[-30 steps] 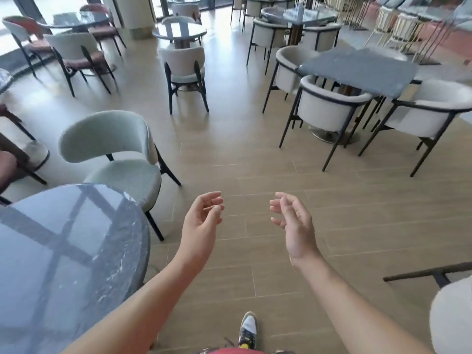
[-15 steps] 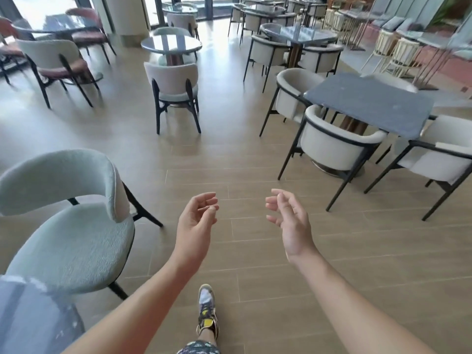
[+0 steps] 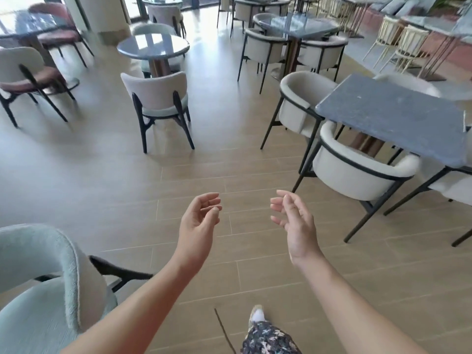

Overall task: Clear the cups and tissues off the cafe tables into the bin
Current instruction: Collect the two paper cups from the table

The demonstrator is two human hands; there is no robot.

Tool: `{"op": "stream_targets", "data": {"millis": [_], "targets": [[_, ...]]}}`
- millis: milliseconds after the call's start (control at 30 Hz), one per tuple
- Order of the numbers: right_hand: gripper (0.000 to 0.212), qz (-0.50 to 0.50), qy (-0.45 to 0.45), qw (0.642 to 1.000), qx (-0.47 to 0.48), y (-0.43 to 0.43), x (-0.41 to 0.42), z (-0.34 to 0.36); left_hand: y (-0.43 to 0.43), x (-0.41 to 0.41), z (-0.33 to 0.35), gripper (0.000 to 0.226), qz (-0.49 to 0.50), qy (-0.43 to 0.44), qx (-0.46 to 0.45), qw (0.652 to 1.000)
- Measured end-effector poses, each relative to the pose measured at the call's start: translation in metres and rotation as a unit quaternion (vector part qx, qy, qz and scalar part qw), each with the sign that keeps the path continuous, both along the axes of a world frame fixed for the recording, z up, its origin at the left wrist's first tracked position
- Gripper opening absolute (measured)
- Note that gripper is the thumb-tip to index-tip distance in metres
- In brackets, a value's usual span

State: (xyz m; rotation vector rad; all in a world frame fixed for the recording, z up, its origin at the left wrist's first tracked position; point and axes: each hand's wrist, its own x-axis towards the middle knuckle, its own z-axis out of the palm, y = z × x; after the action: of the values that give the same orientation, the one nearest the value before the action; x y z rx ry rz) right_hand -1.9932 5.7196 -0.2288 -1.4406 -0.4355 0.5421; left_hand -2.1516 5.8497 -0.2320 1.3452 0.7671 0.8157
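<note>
The wood floor (image 3: 229, 175) spreads under the left hand (image 3: 198, 223) and the right hand (image 3: 296, 226). A big square grey table (image 3: 393, 118) stands ahead, to the right of the right hand. A soft green chair (image 3: 38, 290) is down left of the left hand. A round table (image 3: 153, 47) sits far ahead of it. Both hands are apart, fingers loosely bent, holding nothing.

Bare forearms, floral-print trousers (image 3: 268, 339), pale shoe (image 3: 256, 314).
</note>
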Motion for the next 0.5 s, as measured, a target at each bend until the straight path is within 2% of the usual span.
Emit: {"op": "stream_targets", "data": {"millis": [267, 500], "targets": [[0.035, 0.01, -0.005, 1.0, 0.014, 0.171, 0.168, -0.028, 0.167, 0.167, -0.021, 0.029, 0.004, 0.002, 0.009, 1.0], [0.037, 0.046, -0.013, 0.999, 0.018, 0.342, 0.324, 0.0, 0.322, 0.309, 0.001, 0.031, 0.035, 0.003, 0.009, 0.999]]}}
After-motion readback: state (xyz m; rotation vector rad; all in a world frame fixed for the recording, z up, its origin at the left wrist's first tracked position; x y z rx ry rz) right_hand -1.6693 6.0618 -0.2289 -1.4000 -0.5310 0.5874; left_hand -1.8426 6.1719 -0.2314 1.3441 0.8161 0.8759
